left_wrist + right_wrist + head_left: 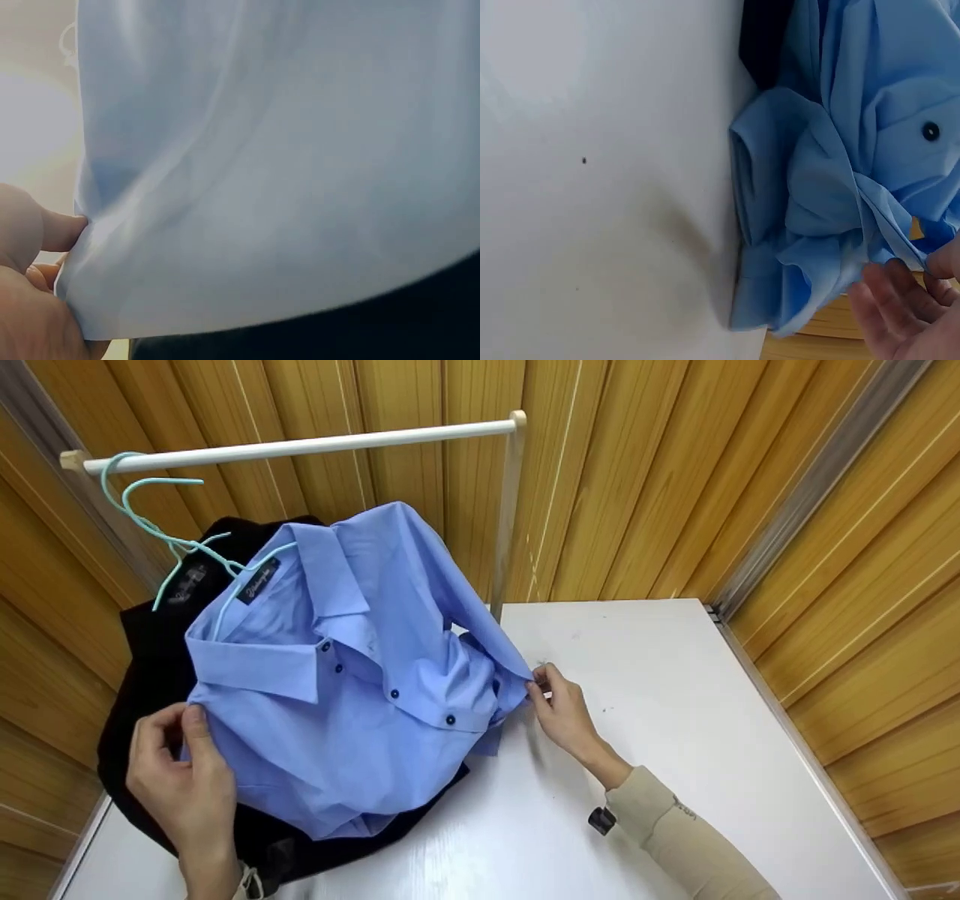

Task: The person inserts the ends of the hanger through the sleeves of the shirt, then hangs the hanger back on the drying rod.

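Note:
A blue button-up shirt with dark buttons hangs on a light-blue hanger, whose hook is clear of the rail in the head view. My left hand pinches the shirt between thumb and fingers at its left shoulder side, just below the collar. With thumb and fingertips, my right hand pinches the end of the sleeve at the right. In the right wrist view the shirt's folded cloth bunches beside that hand. Behind the blue shirt is a black garment on another light-blue hanger hooked over the rail.
A white rail with wooden end caps runs across the back, held by an upright post on the right. Below lies a white tabletop. Wood-panelled walls stand behind and at both sides.

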`<state>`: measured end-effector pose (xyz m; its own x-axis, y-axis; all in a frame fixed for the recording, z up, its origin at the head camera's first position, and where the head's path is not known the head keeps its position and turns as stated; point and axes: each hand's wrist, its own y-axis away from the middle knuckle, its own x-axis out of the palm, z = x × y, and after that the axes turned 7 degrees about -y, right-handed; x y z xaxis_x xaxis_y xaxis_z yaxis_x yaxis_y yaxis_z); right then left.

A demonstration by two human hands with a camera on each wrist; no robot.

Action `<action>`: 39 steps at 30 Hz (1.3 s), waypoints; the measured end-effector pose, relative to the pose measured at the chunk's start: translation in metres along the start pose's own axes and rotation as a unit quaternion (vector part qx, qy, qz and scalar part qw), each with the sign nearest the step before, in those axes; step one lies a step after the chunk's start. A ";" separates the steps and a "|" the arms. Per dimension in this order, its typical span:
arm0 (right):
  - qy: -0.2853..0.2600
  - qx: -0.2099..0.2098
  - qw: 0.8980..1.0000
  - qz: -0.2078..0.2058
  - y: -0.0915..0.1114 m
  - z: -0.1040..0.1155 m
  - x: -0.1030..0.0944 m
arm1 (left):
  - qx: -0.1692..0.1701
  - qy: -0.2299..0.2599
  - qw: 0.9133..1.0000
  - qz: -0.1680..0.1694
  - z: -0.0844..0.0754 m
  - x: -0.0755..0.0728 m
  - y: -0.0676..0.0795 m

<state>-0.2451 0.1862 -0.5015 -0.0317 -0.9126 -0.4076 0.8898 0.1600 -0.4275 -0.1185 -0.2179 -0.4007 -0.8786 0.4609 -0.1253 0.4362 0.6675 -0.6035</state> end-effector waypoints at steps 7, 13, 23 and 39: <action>-0.019 -0.005 1.000 -0.023 -0.017 0.006 -0.014 | 0.023 -0.032 0.999 -0.029 -0.008 -0.007 -0.007; -0.004 -0.030 0.998 -0.064 -0.034 0.013 -0.032 | 0.022 -0.052 0.998 -0.036 0.000 -0.012 -0.013; 0.023 -0.027 0.998 -0.046 -0.044 0.017 -0.045 | 0.020 -0.059 0.997 -0.052 0.001 -0.016 -0.019; 0.027 0.001 0.997 0.069 -0.028 0.005 -0.045 | 0.045 -0.095 0.993 -0.045 -0.001 -0.006 -0.029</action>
<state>-0.2667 0.2214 -0.4670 0.0656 -0.8601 -0.5058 0.8881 0.2814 -0.3633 -0.1255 -0.2393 -0.3816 -0.9376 0.2773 -0.2100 0.3434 0.6419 -0.6855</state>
